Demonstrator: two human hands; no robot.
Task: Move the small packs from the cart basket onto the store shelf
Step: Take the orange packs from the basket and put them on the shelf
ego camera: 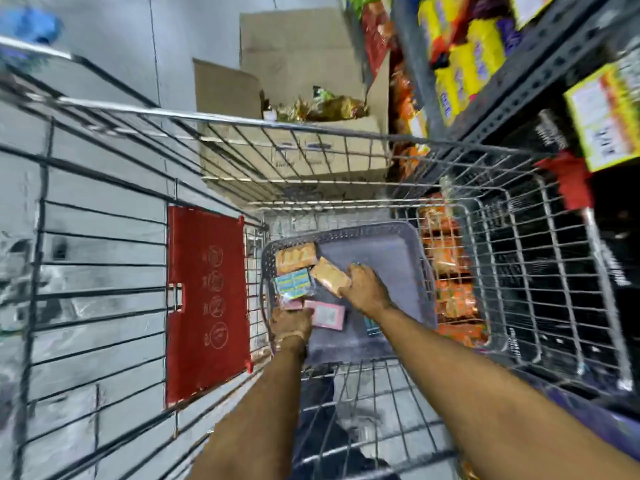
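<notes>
Right hand (365, 289) grip pinching tan pack (329, 277); left hand (291, 323) pinching pink pack (327, 315); labels unreadable.

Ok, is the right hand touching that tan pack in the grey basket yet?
Touching. The head view shows the right hand with its fingers wrapped over the near end of the tan pack, no gap between them.

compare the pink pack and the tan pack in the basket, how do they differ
The pink pack lies flat on the basket floor beside the left hand; the tan pack is tilted, gripped by the right hand. The pink one has a white panel; the tan one looks plain. Both are small, flat and rectangular.
</notes>
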